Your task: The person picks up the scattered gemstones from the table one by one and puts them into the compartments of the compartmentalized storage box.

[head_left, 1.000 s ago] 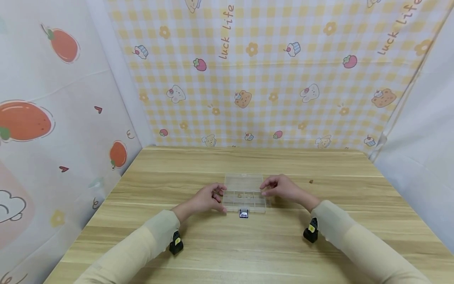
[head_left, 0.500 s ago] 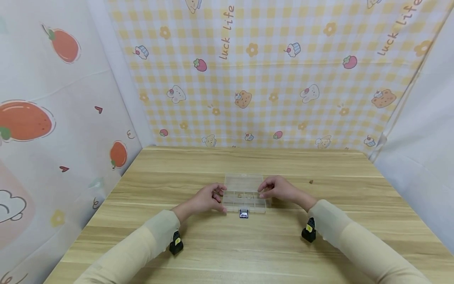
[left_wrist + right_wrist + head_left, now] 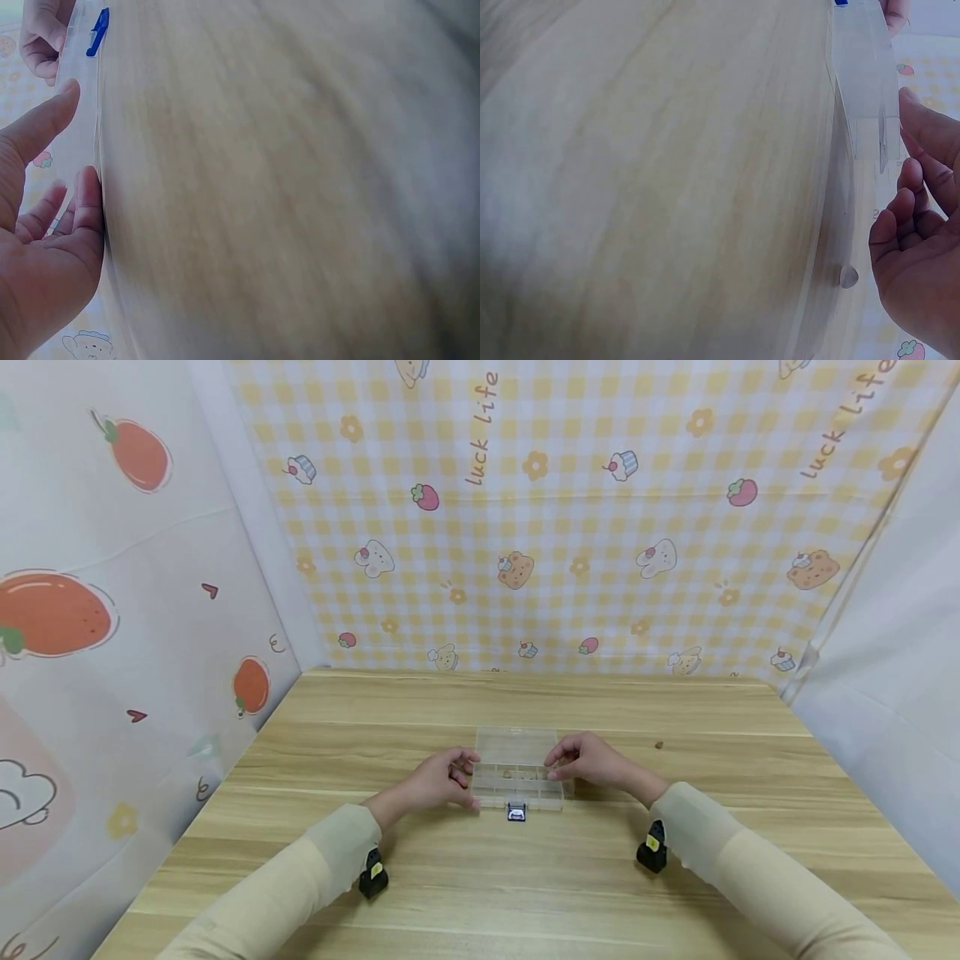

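We look down at a wooden counter [image 3: 510,885], where a clear plastic compartment box [image 3: 504,792] sits between two bare hands. Its clear lid [image 3: 516,746] is folded open away from the person, and its blue latch [image 3: 516,812] hangs at the front.

In the last second, the right hand [image 3: 591,760] has shifted slightly inward, from just off the box's right end to over its back-right compartment, thumb and forefinger close together. We cannot tell whether they pinch anything. The left hand [image 3: 433,782] has stayed put, grasping the box's left end with its thumb at the front and fingers behind.

We judge that the small shift brings the right hand to the compartments while the left steadies the box. A few tiny brownish pieces [image 3: 507,774] lie in the back row. One brown bead-like piece [image 3: 659,745] rests on the counter, well apart, beyond the right hand.
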`<state>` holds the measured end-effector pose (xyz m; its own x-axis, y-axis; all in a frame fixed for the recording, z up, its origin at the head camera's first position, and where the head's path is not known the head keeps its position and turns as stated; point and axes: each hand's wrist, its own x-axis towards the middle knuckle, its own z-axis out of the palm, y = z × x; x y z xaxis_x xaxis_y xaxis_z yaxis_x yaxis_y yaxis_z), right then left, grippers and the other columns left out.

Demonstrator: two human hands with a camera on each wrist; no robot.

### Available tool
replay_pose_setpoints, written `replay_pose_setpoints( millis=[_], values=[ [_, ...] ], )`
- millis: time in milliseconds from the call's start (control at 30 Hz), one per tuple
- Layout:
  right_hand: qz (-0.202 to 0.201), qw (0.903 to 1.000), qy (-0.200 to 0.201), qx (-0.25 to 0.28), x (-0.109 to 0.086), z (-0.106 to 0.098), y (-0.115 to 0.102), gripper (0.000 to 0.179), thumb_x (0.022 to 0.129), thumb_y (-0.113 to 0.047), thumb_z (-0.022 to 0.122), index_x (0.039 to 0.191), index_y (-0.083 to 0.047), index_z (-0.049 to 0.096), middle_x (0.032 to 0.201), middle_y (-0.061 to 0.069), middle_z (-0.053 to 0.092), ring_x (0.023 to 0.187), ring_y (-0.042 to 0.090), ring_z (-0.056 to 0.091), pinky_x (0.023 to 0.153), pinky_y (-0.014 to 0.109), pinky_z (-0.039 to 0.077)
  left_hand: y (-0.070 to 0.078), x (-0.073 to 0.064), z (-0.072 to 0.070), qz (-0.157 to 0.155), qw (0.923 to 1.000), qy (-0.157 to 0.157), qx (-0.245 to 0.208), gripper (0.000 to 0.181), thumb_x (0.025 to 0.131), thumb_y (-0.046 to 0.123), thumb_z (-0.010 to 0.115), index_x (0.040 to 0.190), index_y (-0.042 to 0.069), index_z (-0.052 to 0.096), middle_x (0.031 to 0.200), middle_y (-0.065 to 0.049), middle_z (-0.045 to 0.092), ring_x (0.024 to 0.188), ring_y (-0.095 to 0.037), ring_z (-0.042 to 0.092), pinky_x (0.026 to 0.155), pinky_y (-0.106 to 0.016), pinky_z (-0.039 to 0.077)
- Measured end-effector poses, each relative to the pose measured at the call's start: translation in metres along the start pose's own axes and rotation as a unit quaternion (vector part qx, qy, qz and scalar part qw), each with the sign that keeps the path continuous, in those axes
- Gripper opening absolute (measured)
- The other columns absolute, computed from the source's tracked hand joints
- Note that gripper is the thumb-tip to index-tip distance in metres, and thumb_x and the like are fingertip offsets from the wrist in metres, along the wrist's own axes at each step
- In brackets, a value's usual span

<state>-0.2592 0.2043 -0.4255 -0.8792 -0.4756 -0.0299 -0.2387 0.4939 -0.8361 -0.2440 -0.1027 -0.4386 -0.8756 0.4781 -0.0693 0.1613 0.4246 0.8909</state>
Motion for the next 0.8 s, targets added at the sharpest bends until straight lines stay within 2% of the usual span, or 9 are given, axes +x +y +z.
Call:
replay_pose_setpoints(
  millis=[200, 400, 667, 800],
  values=[
    [0.005, 1.0000, 0.003, -0.003, -0.001, 0.000, -0.001, 0.015, 0.080, -0.010, 0.080, 0.092, -0.005, 0.073, 0.082, 0.003, 0.058, 0.075, 0.019, 0.048, 0.063, 0.027, 0.041, 0.002, 0.000, 0.001, -0.002, 1.0000, 0.002, -0.005, 0.065, 0.068, -0.006, 0.084, 0.126, -0.004, 0.053, 0.110, -0.016, 0.054, 0.092, -0.030, 0.053, 0.077, -0.034, 0.046],
    [0.005, 1.0000, 0.006, -0.005, 0.000, 0.000, 0.002, 0.016, 0.080, -0.011, 0.080, 0.093, -0.005, 0.073, 0.082, 0.003, 0.058, 0.075, 0.019, 0.048, 0.063, 0.027, 0.041, 0.004, -0.002, 0.000, -0.002, 1.0000, 0.002, -0.004, 0.068, 0.067, -0.001, 0.087, 0.127, 0.001, 0.054, 0.111, -0.011, 0.054, 0.091, -0.024, 0.053, 0.077, -0.032, 0.046],
    [0.007, 0.9998, 0.016, -0.012, -0.002, -0.004, 0.003, 0.017, 0.080, -0.013, 0.081, 0.093, -0.005, 0.073, 0.087, 0.004, 0.062, 0.077, 0.019, 0.048, 0.065, 0.028, 0.041, 0.005, -0.002, 0.000, -0.006, 0.9999, -0.003, -0.010, 0.068, 0.067, -0.001, 0.087, 0.127, 0.000, 0.054, 0.111, -0.012, 0.054, 0.091, -0.025, 0.053, 0.076, -0.032, 0.046],
    [0.008, 0.9996, 0.022, -0.016, -0.007, -0.009, -0.001, 0.017, 0.082, -0.013, 0.079, 0.096, -0.005, 0.073, 0.092, 0.004, 0.064, 0.076, 0.020, 0.048, 0.065, 0.028, 0.041, 0.018, -0.010, -0.001, 0.001, 0.9999, -0.010, -0.013, 0.065, 0.070, -0.004, 0.084, 0.126, -0.005, 0.052, 0.111, -0.017, 0.054, 0.093, -0.031, 0.052, 0.076, -0.033, 0.046]
  ],
)
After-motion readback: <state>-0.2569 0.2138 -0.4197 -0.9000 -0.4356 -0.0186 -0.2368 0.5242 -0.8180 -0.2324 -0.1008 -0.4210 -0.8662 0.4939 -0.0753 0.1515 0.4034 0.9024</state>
